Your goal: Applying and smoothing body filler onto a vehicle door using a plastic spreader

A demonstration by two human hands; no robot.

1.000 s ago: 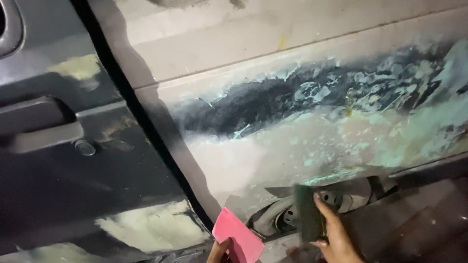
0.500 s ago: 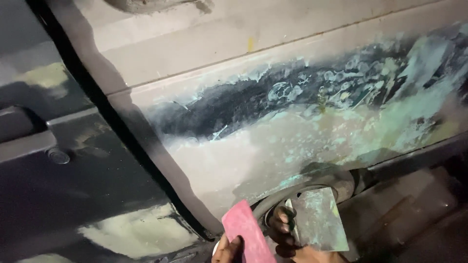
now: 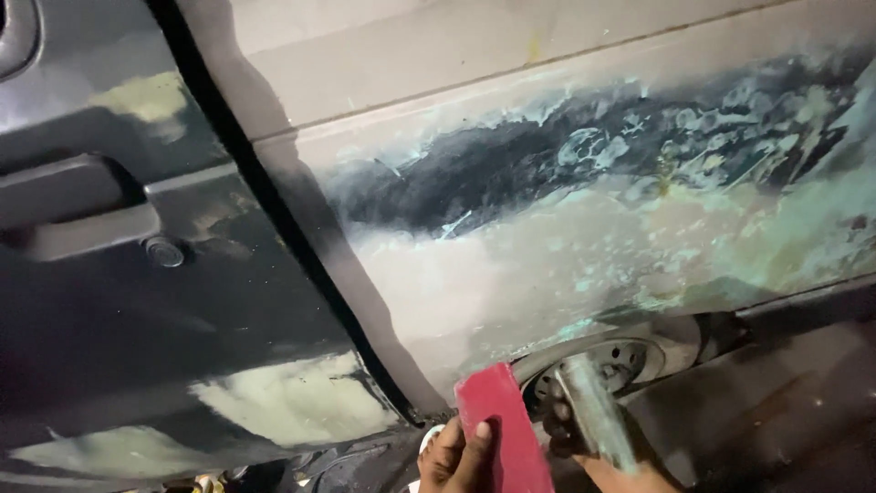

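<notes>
Beside sanded car panel (image 3: pixel 547 274), dark door (image 3: pixel 137 301).

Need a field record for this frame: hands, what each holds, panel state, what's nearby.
left hand: grips a flat red plastic spreader, thumb on its face
right hand: holds a smeared grey metal plate, tilted edge-on
body panel: sanded, pale filler with a dark bare patch and greenish streaks
dark door: left of the seam, pale filler patches, handle
wheel: below the panel, behind the plate
</notes>
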